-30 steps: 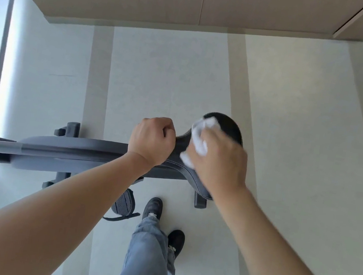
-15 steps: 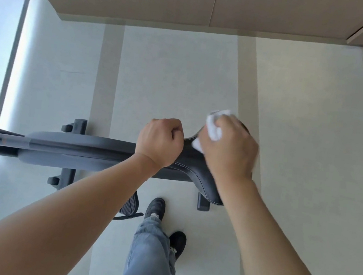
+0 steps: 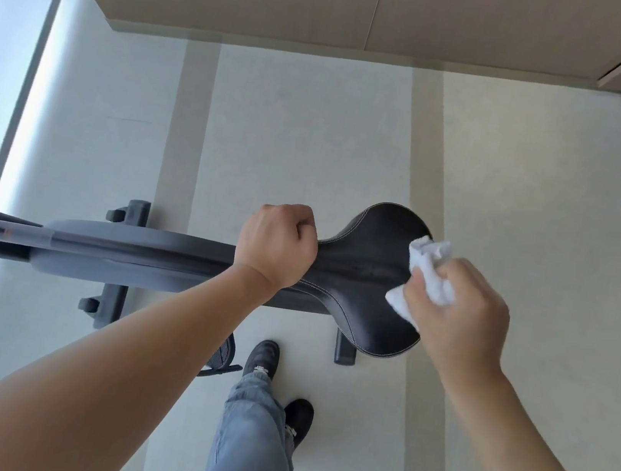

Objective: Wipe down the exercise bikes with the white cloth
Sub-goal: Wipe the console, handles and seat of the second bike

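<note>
The white cloth (image 3: 425, 278) is bunched in the right hand (image 3: 457, 318), whose fingers (image 3: 419, 292) are curled around it, clamping it against the rear, wide edge of the black saddle (image 3: 368, 268). Part of the cloth protrudes above and below the fingers and lies on the saddle surface.

The cloth appears light, soft and easily compressed; it is best held as a wad in the palm, with a flat face left free for contact. The saddle cover looks smooth and stitched along its rim, and probably offers little friction, so moderate pressure should be enough.

The left hand (image 3: 277, 244) is closed over the narrow nose of the saddle, fingers wrapped down around it, apparently steadying the seat.

The saddle sits on the dark grey frame of the exercise bike (image 3: 137, 249), which extends to the left edge of the view. A pedal (image 3: 222, 355) and the floor stabiliser bars (image 3: 120, 267) are visible below. The person's shoes (image 3: 262, 359) stand on the pale floor (image 3: 529, 187) beside the near side of the bike.
</note>
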